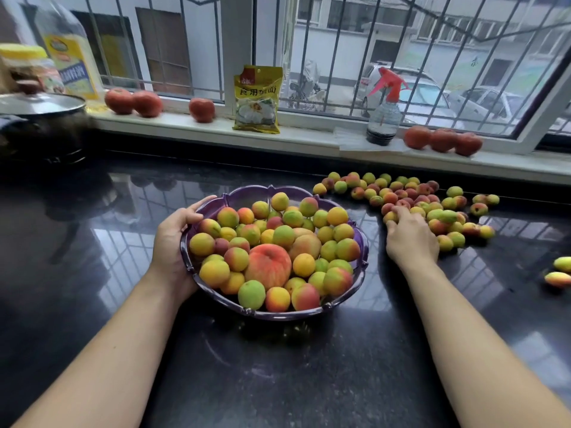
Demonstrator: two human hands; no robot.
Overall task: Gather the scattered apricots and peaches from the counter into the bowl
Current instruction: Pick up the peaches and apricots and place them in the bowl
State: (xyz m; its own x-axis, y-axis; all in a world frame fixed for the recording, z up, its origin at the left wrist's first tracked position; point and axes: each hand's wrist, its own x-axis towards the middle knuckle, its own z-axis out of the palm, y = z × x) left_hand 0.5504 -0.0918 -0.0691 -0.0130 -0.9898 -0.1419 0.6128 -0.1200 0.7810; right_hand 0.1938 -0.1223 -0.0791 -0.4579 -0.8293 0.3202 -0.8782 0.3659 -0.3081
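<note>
On glossy counter (278, 366), scalloped bowl (247, 194), round apricots (401, 193)

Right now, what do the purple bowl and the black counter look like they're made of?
The bowl looks like translucent plastic, possibly glass: light shows through its scalloped purple rim. The counter looks like polished stone, likely granite: fine pale specks in black, and a glossy surface mirroring the window bars.
</note>
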